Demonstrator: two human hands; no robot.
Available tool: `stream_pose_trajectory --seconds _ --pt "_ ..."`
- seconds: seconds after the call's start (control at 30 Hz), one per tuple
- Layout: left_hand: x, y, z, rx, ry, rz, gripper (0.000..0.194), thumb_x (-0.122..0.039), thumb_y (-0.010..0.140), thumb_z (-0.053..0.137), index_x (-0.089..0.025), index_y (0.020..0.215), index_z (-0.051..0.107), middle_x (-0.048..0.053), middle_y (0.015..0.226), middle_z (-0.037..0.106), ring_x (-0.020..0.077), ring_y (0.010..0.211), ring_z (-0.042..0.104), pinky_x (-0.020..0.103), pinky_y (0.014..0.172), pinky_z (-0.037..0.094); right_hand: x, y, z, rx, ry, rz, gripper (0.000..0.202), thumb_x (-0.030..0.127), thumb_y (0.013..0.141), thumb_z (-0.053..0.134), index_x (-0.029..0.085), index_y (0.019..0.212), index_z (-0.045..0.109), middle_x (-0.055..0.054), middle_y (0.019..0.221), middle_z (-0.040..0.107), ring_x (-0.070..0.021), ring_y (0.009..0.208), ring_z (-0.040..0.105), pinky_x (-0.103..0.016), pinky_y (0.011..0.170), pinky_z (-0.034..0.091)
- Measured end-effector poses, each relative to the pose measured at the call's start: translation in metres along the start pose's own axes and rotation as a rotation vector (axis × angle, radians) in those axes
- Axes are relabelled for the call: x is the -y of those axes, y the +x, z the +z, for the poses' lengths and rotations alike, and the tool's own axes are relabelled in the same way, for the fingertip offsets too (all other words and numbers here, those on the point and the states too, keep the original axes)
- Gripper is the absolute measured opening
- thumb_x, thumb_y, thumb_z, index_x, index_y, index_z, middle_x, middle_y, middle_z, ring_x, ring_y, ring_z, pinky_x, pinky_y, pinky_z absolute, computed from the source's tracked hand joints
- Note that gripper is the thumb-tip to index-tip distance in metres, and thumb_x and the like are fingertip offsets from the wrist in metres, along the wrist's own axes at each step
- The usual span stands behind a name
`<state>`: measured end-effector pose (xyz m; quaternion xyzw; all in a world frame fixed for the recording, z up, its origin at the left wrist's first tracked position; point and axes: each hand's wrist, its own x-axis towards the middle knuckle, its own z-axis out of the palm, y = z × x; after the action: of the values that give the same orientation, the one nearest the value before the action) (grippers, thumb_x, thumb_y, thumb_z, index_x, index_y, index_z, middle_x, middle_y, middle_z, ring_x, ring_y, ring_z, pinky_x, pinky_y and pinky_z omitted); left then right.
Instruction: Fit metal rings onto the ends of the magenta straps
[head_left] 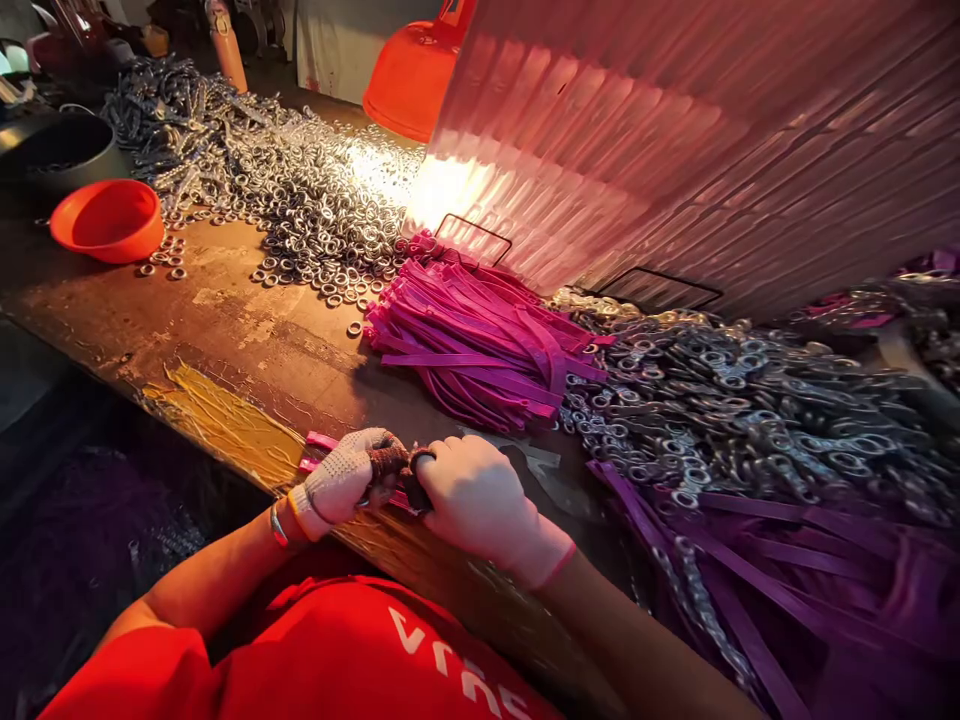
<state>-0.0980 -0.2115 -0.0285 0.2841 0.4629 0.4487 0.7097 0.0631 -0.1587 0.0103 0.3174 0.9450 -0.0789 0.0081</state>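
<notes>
Worn bench edge (232, 420), pink strap (319, 450) between both gloved hands (409, 480).

Strap bundle (480, 340) — right of rings (322, 215)

White lettering (459, 664) is printed on the front of the red shirt (322, 650), at six o'clock. It is inverted, creased and cut by the lower edge; the complete wording cannot be read.
</notes>
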Motion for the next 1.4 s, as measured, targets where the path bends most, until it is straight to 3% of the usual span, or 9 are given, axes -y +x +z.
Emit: stream_pose_trajectory --seconds 0.2,0.4,0.53,0.63,0.83,0.97,1.1,1.2,1.4 --pt "0.008 0.018 -0.001 -0.094 -0.208 0.083 0.033 -0.044 0.080 0.069 -0.017 0.074 0.051 -0.007 0.055 0.044 0.0038 0.039 0.036 0.018 0.038 0.025 -0.003 0.012 0.016 0.095 0.312 0.226 0.030 0.027 0.095 0.040 0.019 0.082 0.066 -0.004 0.074 0.071 -0.0159 0.063 0.057 -0.026 0.057 0.031" --pt "-0.013 0.025 -0.008 -0.217 -0.247 0.075 0.031 -0.044 0.077 0.071 -0.016 0.084 0.059 -0.009 0.053 0.040 0.0027 0.036 0.028 0.017 0.034 0.016 -0.047 0.067 0.000 -0.108 -0.209 0.028 0.023 0.015 0.083 0.055 0.012 0.096 0.074 -0.017 0.125 0.065 -0.0330 0.115 0.053 -0.043 0.091 0.036" --pt "-0.014 0.029 -0.009 -0.261 -0.225 -0.015 0.040 -0.040 0.075 0.072 -0.012 0.104 0.064 -0.001 0.069 0.060 0.0020 0.036 0.031 0.017 0.032 0.016 -0.065 0.088 0.002 -0.103 -0.359 -0.077 0.029 0.009 0.089 0.045 0.009 0.097 0.074 -0.019 0.127 0.063 -0.0348 0.120 0.048 -0.051 0.099 0.031" --pt "-0.010 0.031 -0.008 -0.271 -0.224 0.054 0.044 -0.040 0.076 0.072 -0.013 0.110 0.065 0.003 0.080 0.067 0.0013 0.037 0.032 0.017 0.033 0.017 -0.062 0.077 0.006 -0.202 -0.221 -0.090 0.025 0.009 0.085 0.051 0.010 0.098 0.073 -0.016 0.117 0.067 -0.0310 0.115 0.050 -0.047 0.098 0.034" --pt "-0.012 0.026 -0.008 -0.204 -0.313 0.209 0.048 -0.042 0.078 0.075 -0.016 0.118 0.066 -0.007 0.050 0.047 0.0034 0.038 0.030 0.016 0.037 0.019 -0.039 0.025 0.025 -0.357 0.247 0.039 0.025 0.007 0.075 0.053 0.015 0.093 0.068 -0.013 0.099 0.069 -0.0261 0.095 0.059 -0.039 0.083 0.047" --pt "-0.012 0.017 -0.005 -0.123 -0.384 0.180 0.046 -0.039 0.076 0.079 -0.015 0.113 0.068 0.000 0.070 0.065 0.0013 0.038 0.030 0.017 0.036 0.018 -0.017 0.005 0.041 -0.458 0.525 0.102 0.026 0.008 0.077 0.050 0.017 0.096 0.066 -0.012 0.101 0.067 -0.0243 0.097 0.061 -0.038 0.086 0.050" --pt "-0.012 0.005 0.005 -0.062 -0.377 0.220 0.047 -0.038 0.080 0.076 -0.014 0.119 0.067 0.000 0.065 0.064 0.0010 0.038 0.028 0.017 0.036 0.019 0.012 -0.002 0.045 -0.502 0.867 0.212 0.020 0.013 0.086 0.048 0.019 0.096 0.064 -0.008 0.097 0.068 -0.0200 0.091 0.063 -0.034 0.084 0.051" --pt "-0.011 -0.003 0.011 -0.076 -0.331 0.222 0.042 -0.038 0.078 0.078 -0.014 0.112 0.070 0.004 0.081 0.070 0.0003 0.040 0.033 0.017 0.037 0.022 0.026 -0.010 0.036 -0.485 1.066 0.303 0.018 0.027 0.094 0.049 0.020 0.096 0.064 -0.005 0.093 0.069 -0.0183 0.086 0.063 -0.031 0.079 0.051" --pt "-0.007 -0.017 0.014 -0.056 -0.146 0.115 0.038 -0.049 0.080 0.072 -0.015 0.096 0.070 0.000 0.071 0.064 0.0016 0.038 0.035 0.017 0.035 0.021 0.012 -0.036 0.011 -0.371 0.919 0.184 0.023 0.023 0.091 0.050 0.019 0.103 0.069 -0.008 0.107 0.070 -0.0208 0.100 0.064 -0.033 0.089 0.049"
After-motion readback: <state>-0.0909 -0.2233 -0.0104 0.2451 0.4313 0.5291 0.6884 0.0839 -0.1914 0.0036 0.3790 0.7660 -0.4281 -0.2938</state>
